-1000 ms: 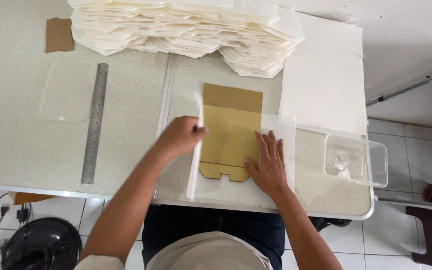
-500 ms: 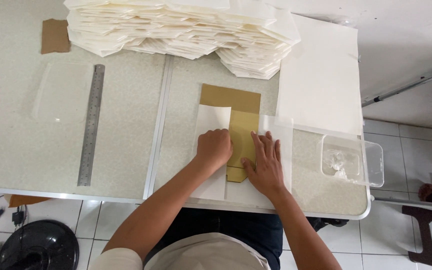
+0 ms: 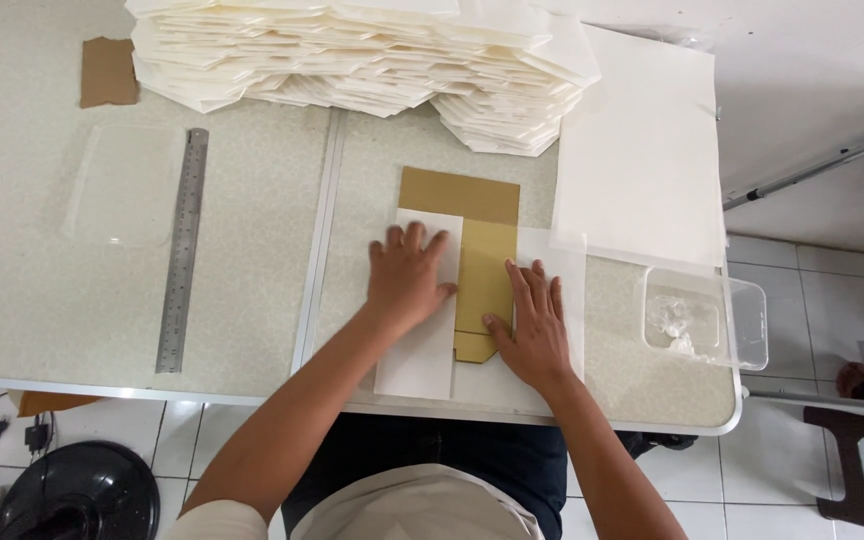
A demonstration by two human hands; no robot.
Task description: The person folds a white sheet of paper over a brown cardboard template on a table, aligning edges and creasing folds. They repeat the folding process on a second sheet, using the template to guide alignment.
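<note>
Left hand: flat, fingers spread, pressing white folded flap.
Right hand: flat on, apparently, translucent sheet beside gold card.

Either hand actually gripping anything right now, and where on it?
Nothing gripped. Left hand presses flat, palm down, on the folded-over white flap. Right hand lies flat on the sheet's right side, beside the brown card template.
</note>
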